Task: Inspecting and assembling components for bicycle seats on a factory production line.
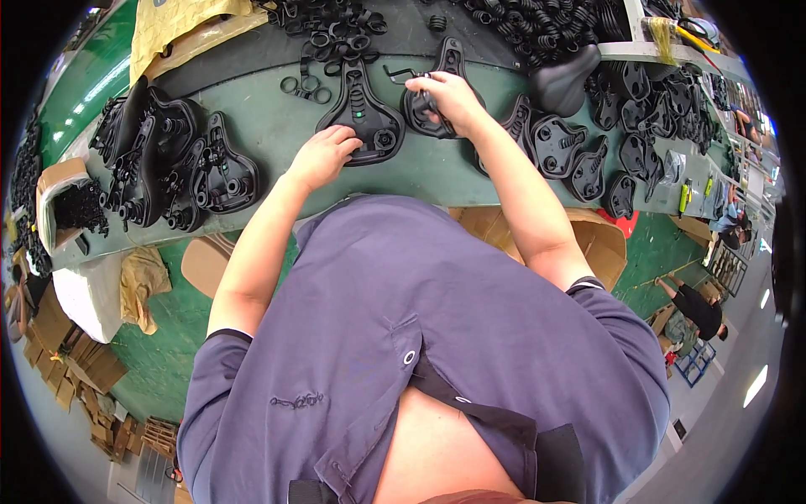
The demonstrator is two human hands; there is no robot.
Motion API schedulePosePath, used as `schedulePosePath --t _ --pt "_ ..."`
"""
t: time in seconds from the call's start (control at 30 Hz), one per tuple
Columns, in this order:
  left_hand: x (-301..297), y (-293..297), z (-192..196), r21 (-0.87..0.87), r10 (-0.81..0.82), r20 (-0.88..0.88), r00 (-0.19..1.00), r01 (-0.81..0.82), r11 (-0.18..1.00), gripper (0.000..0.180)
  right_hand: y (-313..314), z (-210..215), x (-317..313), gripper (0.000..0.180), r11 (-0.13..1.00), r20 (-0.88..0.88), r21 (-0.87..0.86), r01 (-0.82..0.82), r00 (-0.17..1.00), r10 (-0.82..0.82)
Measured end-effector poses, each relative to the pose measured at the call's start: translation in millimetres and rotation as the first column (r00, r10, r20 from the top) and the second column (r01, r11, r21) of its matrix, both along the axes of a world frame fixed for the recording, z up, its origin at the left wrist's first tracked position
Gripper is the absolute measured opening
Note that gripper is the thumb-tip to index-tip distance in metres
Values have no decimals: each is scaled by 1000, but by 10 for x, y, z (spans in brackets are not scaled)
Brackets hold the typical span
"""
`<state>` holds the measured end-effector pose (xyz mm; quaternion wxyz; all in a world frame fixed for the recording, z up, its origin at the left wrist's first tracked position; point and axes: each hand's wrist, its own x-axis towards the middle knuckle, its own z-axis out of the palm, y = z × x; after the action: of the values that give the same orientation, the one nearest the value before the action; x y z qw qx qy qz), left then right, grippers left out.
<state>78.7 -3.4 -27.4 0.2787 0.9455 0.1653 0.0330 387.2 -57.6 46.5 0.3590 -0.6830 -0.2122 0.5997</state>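
An upturned black bicycle saddle (pixel 367 113) lies in front of me, its narrow nose pointing away. My left hand (pixel 326 156) grips the left side of its wide rear edge with curled fingers. Just to the right lies a second upturned saddle (pixel 452 59), partly covered by my right hand (pixel 449 99). The fingers of that hand are closed on a dark piece that they mostly hide. A thin, bent black rod (pixel 395 74) sticks out to the left beside its fingertips; I cannot tell whether it is part of the held piece.
More saddles stand in groups at left (pixel 222 172) and right (pixel 561 144). Black rings (pixel 311 86) and coil springs (pixel 537 29) are heaped at the far side. An open carton (pixel 63 181) of small black parts sits at the left end. A cardboard box (pixel 609 244) stands below the table's near edge.
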Motion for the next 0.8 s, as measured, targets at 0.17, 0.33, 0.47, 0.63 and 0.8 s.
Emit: schedulePosePath --t 0.17,0.33,0.47,0.63,0.8 --pt "-24 -79 175 40 195 45 980 -197 980 50 177 -40 -196 40 975 -348 -164 153 915 -202" --pt "-56 -101 37 -57 265 -104 959 -272 961 48 513 -296 -291 46 972 -362 -197 127 912 -192" --pt "-59 -74 47 -152 308 -94 947 -319 935 43 682 -426 -402 48 974 -346 -182 133 919 -191" --pt "-47 -32 99 -302 373 -148 916 -401 865 44 778 -518 -271 49 926 -379 -318 203 868 -320" --pt "-18 -1 132 -364 352 -206 913 -405 838 45 751 -545 -28 50 867 -399 -437 239 813 -425"
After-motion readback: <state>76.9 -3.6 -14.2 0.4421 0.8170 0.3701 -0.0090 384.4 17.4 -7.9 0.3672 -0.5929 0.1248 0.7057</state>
